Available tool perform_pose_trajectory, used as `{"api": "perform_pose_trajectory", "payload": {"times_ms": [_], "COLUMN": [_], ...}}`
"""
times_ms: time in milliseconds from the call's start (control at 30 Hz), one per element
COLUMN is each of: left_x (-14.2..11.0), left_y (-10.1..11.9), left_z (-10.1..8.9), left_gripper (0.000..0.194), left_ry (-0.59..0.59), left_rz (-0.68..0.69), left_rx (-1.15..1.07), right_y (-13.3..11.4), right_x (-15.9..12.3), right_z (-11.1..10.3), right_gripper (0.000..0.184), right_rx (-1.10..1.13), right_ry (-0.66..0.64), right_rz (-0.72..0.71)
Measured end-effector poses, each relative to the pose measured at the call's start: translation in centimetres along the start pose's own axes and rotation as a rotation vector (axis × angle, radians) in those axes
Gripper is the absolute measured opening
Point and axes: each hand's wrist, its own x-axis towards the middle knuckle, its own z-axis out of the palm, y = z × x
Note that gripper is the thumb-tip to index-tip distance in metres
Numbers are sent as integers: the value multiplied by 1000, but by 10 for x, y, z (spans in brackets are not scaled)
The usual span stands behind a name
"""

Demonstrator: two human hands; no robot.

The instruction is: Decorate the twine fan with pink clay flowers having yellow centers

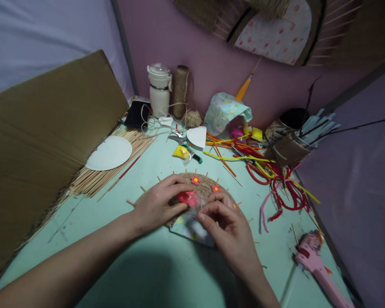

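Observation:
Between my hands is a small clear plastic bag with red modelling clay (pixel 188 198) inside. My left hand (pixel 162 201) grips the clay end of the bag with thumb and fingers. At the bag's open-looking right end, my right hand (pixel 223 220) pinches the clear plastic. Both hands are over a half-round woven twine piece (pixel 208 177) with short sticks jutting from its curved edge. Red flowers with yellow centres (pixel 195 180) sit on the twine. A patterned fabric part (pixel 192 231) lies along its lower side, partly hidden by my hands.
Thin sticks (pixel 115 167) and a white oval (pixel 111 153) lie beside the cardboard (pixel 51 128) at left. Behind are a yellow clay packet (pixel 181 152), twine ball (pixel 192 118) and white jar (pixel 159 92). Pipe cleaners (pixel 288 196), red-handled scissors (pixel 256 174) and a pink glue gun (pixel 317 261) are right.

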Motion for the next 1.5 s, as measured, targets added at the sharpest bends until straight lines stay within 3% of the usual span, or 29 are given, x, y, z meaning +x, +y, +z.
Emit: {"api": "perform_pose_trajectory", "payload": {"times_ms": [133, 267, 567, 733, 800, 900, 967, 1100, 1300, 1500], "left_x": [0, -1, 0, -1, 0, 2, 3, 3, 2, 0], "left_y": [0, -2, 3, 5, 5, 8, 10, 14, 18, 13], "left_z": [-1, 0, 4, 5, 4, 4, 3, 4, 8, 9], "left_gripper": [32, 33, 26, 32, 35, 24, 18, 13, 13, 10], "left_ry": [19, 40, 92, 64, 56, 26, 22, 48, 64, 66], "left_rz": [7, 83, 188, -36, -197, -470, -563, -523, -527, -340], "left_rx": [7, 41, 28, -87, -247, -556, -641, -598, -629, -345], "right_y": [1, 8, 10, 11, 12, 12, 11, 10, 10, 7], "right_x": [-1, -1, 2, 1, 1, 0, 0, -1, -1, -1], "right_z": [-3, -3, 1, 1, 0, -1, -1, 1, 1, 3], "right_gripper": [18, 25, 14, 20, 24, 26, 23, 13, 26, 14], "right_rx": [-14, -62, -47, -62, -95, -135, -139, -146, -140, -156], "right_ry": [22, 77, 108, 104, 127, 164, 161, 184, 164, 174], "right_rz": [-10, -106, -52, -111, -129, -144, -148, -146, -171, -120]}}
